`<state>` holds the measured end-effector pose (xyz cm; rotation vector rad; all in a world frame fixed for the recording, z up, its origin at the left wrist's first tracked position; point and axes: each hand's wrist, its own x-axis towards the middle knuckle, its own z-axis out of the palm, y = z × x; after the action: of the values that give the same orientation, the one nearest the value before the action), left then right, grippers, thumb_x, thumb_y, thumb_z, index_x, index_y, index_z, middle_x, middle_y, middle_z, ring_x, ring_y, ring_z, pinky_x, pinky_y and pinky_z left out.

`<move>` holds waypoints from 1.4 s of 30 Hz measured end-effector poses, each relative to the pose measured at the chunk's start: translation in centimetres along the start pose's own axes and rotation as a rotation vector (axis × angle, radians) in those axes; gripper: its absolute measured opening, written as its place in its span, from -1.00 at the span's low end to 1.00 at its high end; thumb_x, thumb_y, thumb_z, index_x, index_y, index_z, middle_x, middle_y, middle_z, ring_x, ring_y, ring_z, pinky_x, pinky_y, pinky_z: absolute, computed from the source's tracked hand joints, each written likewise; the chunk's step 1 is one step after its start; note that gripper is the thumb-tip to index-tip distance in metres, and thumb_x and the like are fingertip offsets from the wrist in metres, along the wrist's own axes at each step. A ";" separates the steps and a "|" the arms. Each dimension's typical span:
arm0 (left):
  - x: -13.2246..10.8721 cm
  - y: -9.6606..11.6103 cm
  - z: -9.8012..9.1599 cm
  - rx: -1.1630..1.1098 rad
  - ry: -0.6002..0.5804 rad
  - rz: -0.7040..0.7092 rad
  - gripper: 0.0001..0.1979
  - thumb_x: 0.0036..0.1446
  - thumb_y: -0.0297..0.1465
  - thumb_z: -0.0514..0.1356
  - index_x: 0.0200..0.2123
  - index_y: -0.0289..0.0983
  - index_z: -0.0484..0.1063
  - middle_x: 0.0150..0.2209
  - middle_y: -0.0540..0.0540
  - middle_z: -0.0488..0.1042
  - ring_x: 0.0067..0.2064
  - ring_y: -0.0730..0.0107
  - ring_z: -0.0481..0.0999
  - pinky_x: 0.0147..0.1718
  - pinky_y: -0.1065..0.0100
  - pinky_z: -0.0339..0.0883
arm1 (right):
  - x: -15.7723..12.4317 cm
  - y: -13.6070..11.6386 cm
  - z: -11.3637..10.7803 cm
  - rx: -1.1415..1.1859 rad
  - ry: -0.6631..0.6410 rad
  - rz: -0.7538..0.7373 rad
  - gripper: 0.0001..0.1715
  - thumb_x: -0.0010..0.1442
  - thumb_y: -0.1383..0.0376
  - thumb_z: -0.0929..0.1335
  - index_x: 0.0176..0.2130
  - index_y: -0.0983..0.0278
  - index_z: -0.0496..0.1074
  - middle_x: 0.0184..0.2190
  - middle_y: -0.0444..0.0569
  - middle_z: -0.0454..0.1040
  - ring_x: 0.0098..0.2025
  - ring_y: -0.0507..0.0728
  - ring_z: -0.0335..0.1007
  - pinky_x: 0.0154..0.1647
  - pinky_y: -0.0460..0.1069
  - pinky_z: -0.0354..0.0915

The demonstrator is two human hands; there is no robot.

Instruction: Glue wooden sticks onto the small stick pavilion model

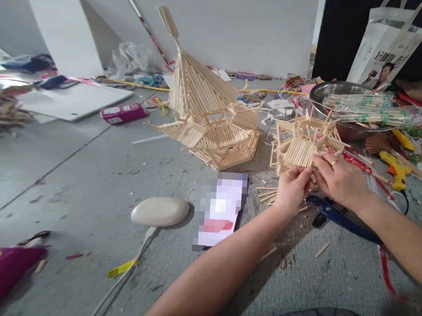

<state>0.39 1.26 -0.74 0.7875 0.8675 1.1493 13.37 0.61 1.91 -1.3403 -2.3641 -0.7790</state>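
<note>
One smaller stick model (299,151) stands on the grey floor (99,170), right of centre, just in front of the person. Two hands meet at its near edge. The left hand (290,189) has its thumb and fingers drawn together at the edge of a slatted panel; the right hand (347,180), wearing one ring (334,163), is bent with its fingertips beside the left's. Whether either grips a separate stick, I cannot tell.

Beneath the left hand lie several loose sticks (268,196), too overlapped to count. One blue-handled tool (350,223) lies below the right hand, and one yellow glue gun (398,170) farther right.

One larger stick model (205,129), with a tall pointed roof, stands to the left of the smaller, making two in all. In front of it are one phone (222,211) and one white oval device (160,210) with one cable (138,261) bearing one yellow tag (122,268).

Behind the smaller model, one metal bowl (351,132) carries at least two plastic-wrapped stick bundles (378,115); one white bag (378,44) with two handles stands beyond. Two purple packages (123,113) lie to the left, well apart.
</note>
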 end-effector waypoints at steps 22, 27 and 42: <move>-0.1 0.1 -0.5 -0.020 -0.030 -0.009 -0.83 -0.16 -0.38 0.25 -0.54 -0.31 0.30 -0.70 0.10 0.31 -0.74 0.71 0.12 -0.77 0.58 -0.09 | 0.3 -0.1 -0.1 -0.025 -0.083 0.020 -0.63 0.21 0.30 0.16 -0.01 0.33 0.29 -0.14 0.06 0.45 -0.31 0.12 0.34 -0.47 -0.02 0.07; -0.2 0.3 -0.7 -0.034 -0.055 -0.037 -0.84 -0.15 -0.38 0.24 -0.52 -0.31 0.30 -0.69 0.10 0.31 -0.75 0.70 0.12 -0.78 0.57 -0.11 | 0.4 -0.1 -0.2 -0.043 -0.073 0.019 -0.64 0.20 0.30 0.17 -0.03 0.32 0.29 -0.14 0.03 0.46 -0.33 0.11 0.35 -0.47 -0.02 0.07; 0.0 0.5 -0.6 -0.073 -0.059 -0.061 -0.79 -0.18 -0.30 0.25 -0.54 -0.31 0.32 -0.69 0.08 0.33 -0.75 0.68 0.14 -0.76 0.53 -0.09 | 0.4 -0.2 -0.2 -0.021 -0.100 0.037 -0.66 0.20 0.32 0.15 -0.04 0.31 0.28 -0.17 0.04 0.45 -0.34 0.10 0.33 -0.49 -0.03 0.06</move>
<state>-0.37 1.45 -0.54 0.7270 0.7909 1.0923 12.98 0.68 2.21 -1.4589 -2.4056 -0.7442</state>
